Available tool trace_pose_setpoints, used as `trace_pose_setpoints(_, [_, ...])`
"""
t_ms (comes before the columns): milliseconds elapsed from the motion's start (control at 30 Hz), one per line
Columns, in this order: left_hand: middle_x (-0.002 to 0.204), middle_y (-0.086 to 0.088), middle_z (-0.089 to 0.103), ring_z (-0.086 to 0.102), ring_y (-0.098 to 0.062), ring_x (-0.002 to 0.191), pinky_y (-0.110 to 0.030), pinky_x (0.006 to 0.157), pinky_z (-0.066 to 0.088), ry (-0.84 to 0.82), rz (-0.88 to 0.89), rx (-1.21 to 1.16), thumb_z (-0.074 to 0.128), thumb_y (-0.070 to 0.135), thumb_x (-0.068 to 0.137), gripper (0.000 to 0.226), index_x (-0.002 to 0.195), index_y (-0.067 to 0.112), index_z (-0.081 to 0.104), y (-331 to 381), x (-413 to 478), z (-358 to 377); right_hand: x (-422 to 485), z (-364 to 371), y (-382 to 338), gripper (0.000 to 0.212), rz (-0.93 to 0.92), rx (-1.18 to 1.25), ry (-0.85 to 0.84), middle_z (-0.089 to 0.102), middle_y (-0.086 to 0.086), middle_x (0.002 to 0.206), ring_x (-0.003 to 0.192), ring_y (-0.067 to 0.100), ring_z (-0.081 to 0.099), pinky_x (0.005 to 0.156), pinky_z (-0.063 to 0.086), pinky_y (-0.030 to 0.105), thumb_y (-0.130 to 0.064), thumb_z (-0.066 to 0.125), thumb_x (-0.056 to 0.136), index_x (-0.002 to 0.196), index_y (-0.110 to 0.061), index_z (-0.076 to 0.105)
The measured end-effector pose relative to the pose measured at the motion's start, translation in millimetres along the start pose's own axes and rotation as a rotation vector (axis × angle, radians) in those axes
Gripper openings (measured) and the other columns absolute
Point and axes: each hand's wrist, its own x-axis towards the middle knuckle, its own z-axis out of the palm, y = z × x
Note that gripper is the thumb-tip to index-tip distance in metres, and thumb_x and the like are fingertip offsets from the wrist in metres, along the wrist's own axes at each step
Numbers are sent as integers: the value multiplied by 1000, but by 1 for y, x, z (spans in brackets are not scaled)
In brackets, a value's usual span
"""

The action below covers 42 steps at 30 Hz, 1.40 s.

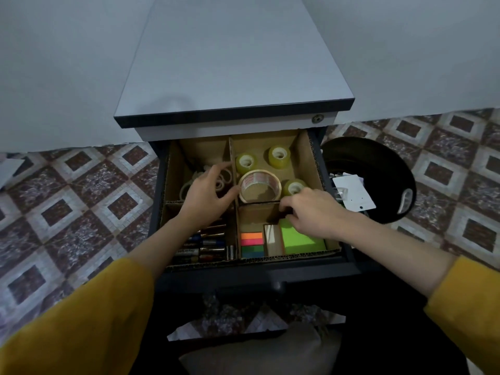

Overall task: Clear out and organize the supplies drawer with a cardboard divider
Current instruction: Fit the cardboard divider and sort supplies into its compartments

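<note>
Your left hand point(209, 190) is hovering low over the back-left compartment with its fingers loosely spread, gripping nothing. Its forefinger is reaching toward the middle wall of the cardboard divider point(232, 155). Its thumb is lying just beside the large tape roll point(260, 186); contact is unclear. Your right hand point(311, 212) is curling its fingers down at the cross wall on the right side. Whether it is pinching that wall or some small dark thing is not clear.

The divider is sitting inside the open drawer point(270, 269), splitting it into four compartments. Rubber bands point(226, 180) are lying under your left hand, and three small tape rolls point(279, 156) are standing around the large one at back right. Markers point(208, 244) are lying front left, and sticky notes point(300, 239) front right, just beneath your right wrist.
</note>
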Motion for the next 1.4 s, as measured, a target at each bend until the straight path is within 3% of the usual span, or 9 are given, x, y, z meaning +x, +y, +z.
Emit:
trace_pose_setpoints(100, [111, -6, 63, 56, -9, 98, -21, 83, 46, 208, 140, 37, 63, 17, 87, 30, 116, 10, 60, 16, -26, -11, -7, 0, -5, 21, 41, 176, 125, 61, 5, 101, 97, 25, 57, 82, 48, 36, -23, 52, 92, 105, -18, 67])
trace_pose_setpoints(233, [83, 12, 64, 57, 8, 71, -3, 67, 43, 148, 117, -63, 63, 14, 87, 10, 95, 16, 68, 29, -73, -13, -25, 1, -12, 14, 62, 479, 281, 58, -8, 79, 80, 10, 57, 77, 45, 29, -21, 58, 91, 87, -15, 70])
trace_pose_setpoints(333, [71, 18, 62, 59, 8, 67, -7, 60, 44, 84, 2, -140, 62, 17, 88, 9, 85, 16, 71, 31, -103, -11, -41, 4, -22, 21, 84, 665, 341, 58, -6, 71, 66, 9, 52, 69, 45, 28, -23, 61, 90, 69, -21, 64])
trace_pose_setpoints(467, [62, 7, 65, 58, 0, 51, -11, 53, 46, 72, -199, -273, 58, 20, 91, 21, 73, 19, 67, 37, -136, -13, -69, 6, -38, 24, 172, 833, 323, 58, 0, 56, 45, 9, 51, 40, 40, 12, -21, 57, 92, 70, -12, 64])
trace_pose_setpoints(700, [53, 3, 66, 63, -5, 52, -23, 65, 53, -127, -432, -107, 54, 35, 93, 42, 59, 14, 66, 33, -161, -6, -89, 51, -59, 43, 370, 848, 81, 55, -2, 39, 28, 8, 46, 31, 32, 16, -29, 53, 95, 61, -5, 61])
trace_pose_setpoints(867, [69, -8, 72, 69, -20, 67, -34, 76, 56, -145, -559, -182, 55, 42, 91, 49, 69, 2, 71, 25, -162, 6, -89, 60, -69, 43, 434, 822, 65, 62, 4, 48, 32, 10, 54, 35, 39, 18, -36, 59, 90, 63, -3, 61])
trace_pose_setpoints(1000, [62, -4, 70, 69, -15, 64, -34, 81, 54, -61, -580, -243, 58, 36, 91, 43, 61, 6, 69, 24, -163, 15, -90, 67, -76, 43, 438, 570, 207, 67, 8, 59, 54, 18, 65, 59, 55, 29, -41, 71, 80, 64, -1, 69])
trace_pose_setpoints(1233, [61, -1, 67, 65, -11, 62, -21, 64, 47, 35, -635, -309, 57, 34, 91, 40, 64, 6, 66, 24, -163, 25, -92, 80, -76, 38, 407, 494, 356, 50, -3, 59, 65, 15, 52, 59, 39, 26, -45, 64, 85, 68, -12, 58])
trace_pose_setpoints(1400, [69, -6, 68, 65, -16, 68, -26, 66, 50, 56, -608, -308, 54, 34, 93, 38, 67, 8, 63, 25, -144, 25, -83, 83, -70, 45, 369, 382, 444, 67, 2, 85, 85, 17, 64, 60, 38, 24, -55, 48, 90, 87, -13, 65])
